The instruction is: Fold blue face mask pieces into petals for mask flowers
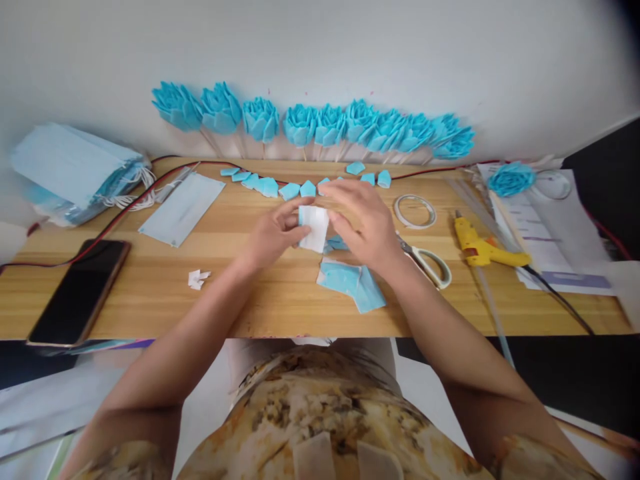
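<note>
My left hand (273,233) is closed, pinching the left edge of a small piece of face-mask fabric (316,230), white with a light blue strip. At its right edge is the thumb of my right hand (367,223), with the index finger stretched out above and apart from it. Under the right hand, blue mask scraps (345,277) lie on the wooden table (280,307). The scissors (433,265) rest beside my right wrist, partly hidden by it. Behind the hands runs a row of cut blue petals (308,189), some covered by my right fingers.
Blue fabric flowers (261,119) on sticks lean against the wall. At left are a mask stack (75,167), a flat mask (183,208), a phone (77,293) and white scraps (199,279). To the right are a tape roll (415,212), a yellow glue gun (483,247) and another flower (511,179).
</note>
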Available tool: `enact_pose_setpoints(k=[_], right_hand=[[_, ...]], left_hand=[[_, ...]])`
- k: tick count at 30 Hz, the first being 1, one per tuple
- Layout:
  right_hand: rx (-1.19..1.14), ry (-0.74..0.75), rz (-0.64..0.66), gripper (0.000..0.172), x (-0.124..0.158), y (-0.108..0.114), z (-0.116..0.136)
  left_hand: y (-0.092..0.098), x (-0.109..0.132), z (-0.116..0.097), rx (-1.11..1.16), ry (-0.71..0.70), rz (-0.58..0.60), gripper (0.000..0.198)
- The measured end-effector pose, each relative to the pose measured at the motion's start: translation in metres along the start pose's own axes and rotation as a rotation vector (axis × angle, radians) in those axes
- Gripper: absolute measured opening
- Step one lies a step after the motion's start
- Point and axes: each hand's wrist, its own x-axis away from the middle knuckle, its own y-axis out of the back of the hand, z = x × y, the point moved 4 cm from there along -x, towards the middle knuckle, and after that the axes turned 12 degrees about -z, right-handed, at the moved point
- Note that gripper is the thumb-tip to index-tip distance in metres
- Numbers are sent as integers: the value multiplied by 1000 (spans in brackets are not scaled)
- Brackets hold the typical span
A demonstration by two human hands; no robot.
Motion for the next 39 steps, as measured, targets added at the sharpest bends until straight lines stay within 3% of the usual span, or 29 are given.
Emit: enact_pose_setpoints(k=[2, 4, 7, 9, 13, 16, 20, 25, 30, 34, 39], right_hand=[[-107, -193, -20, 43, 3, 3, -9], [-241, -355, 42, 52, 8, -2, -16], [-324, -433, 137, 63, 14, -14, -17], [-287, -413, 115, 64, 15, -20, -16], [-255, -401, -34, 44, 14, -19, -18], [-295, -368, -91, 41, 12, -14, -22], [-258, -314, -81, 44, 11, -12, -23], [-195, -233, -113, 41, 10, -6, -18], [-64, 15, -133, 42, 7, 0, -7], [35, 193, -104, 44, 8, -8, -5], [86, 204, -109, 29, 10, -16, -9]], left_hand=[[2, -2, -1, 75, 26, -27, 50], [4, -4, 0, 138, 33, -81, 51], [1, -3, 4, 221, 76, -104, 53], [-3, 0, 8, 280, 129, -77, 56], [-10, 7, 5, 346, 222, -6, 62], [-11, 10, -1, 384, 280, 28, 57], [-9, 8, -2, 371, 287, 14, 42], [-3, 4, 5, 388, 232, -114, 26], [0, 2, 2, 487, 227, -198, 21], [-2, 2, 0, 525, 238, -168, 19], [-7, 5, -1, 532, 214, -88, 20]])
